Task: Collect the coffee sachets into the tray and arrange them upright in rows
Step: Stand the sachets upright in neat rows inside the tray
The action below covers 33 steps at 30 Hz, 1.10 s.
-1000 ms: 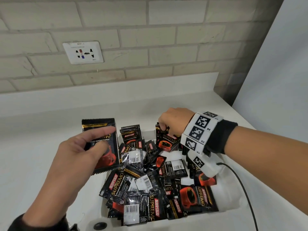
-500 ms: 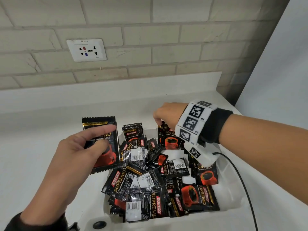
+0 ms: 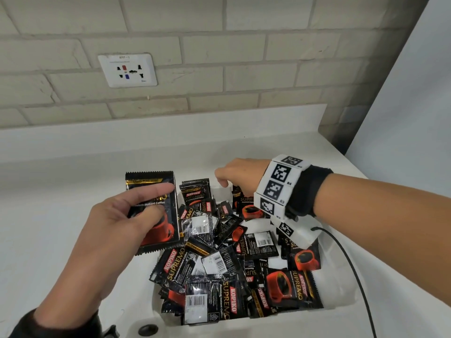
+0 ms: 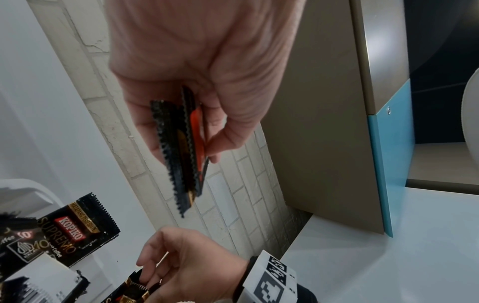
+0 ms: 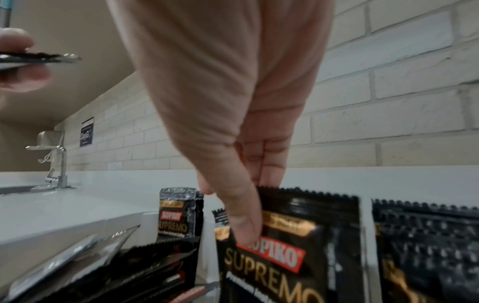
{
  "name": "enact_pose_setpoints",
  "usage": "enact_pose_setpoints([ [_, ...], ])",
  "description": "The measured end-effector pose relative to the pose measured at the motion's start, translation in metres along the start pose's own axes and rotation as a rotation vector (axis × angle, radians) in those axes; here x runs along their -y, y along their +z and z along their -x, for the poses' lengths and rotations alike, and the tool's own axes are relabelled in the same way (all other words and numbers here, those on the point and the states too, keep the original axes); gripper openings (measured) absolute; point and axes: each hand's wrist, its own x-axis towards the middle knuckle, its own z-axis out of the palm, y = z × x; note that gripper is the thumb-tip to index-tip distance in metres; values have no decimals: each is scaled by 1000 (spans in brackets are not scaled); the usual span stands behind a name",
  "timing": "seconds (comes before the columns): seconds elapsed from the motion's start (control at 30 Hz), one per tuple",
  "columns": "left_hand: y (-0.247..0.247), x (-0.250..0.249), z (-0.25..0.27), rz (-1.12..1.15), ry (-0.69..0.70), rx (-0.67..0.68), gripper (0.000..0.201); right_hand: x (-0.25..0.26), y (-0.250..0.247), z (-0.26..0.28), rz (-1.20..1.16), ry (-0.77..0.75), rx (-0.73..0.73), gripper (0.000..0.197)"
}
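Observation:
A white tray (image 3: 341,297) holds a loose heap of black Kopiko coffee sachets (image 3: 219,272). Some stand upright at its far end (image 3: 195,191). My left hand (image 3: 156,203) hovers over the tray's left rim and grips a small stack of sachets (image 3: 166,228). The left wrist view shows that stack (image 4: 186,147) edge-on between thumb and fingers. My right hand (image 3: 227,181) is at the far end of the tray. There its thumb (image 5: 243,221) and fingers pinch the top edge of an upright sachet (image 5: 305,256).
The tray sits on a white counter (image 3: 48,215) against a brick wall with a socket (image 3: 127,70). A black cable (image 3: 351,264) runs from my right wrist down the tray's right side. A tap (image 5: 55,164) stands further along the counter.
My right hand has risen a little at the tray's far end, still among the upright sachets. My left hand keeps its stack in nearly the same place.

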Motion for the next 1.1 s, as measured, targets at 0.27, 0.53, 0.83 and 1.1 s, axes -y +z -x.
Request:
enact_pose_setpoints([
  [0.27,3,-1,0,-8,2,7,53,-30,-5,4,-52,63,-61,43],
  [0.53,1,-1,0,-14,8,4,45,-32,5,10,196,123,-82,26],
  [0.83,-3,0,1,-4,0,-24,44,-28,2,7,124,120,-70,26],
  [1.1,-2,1,0,-2,-5,-13,45,-21,-5,5,102,107,-51,26],
])
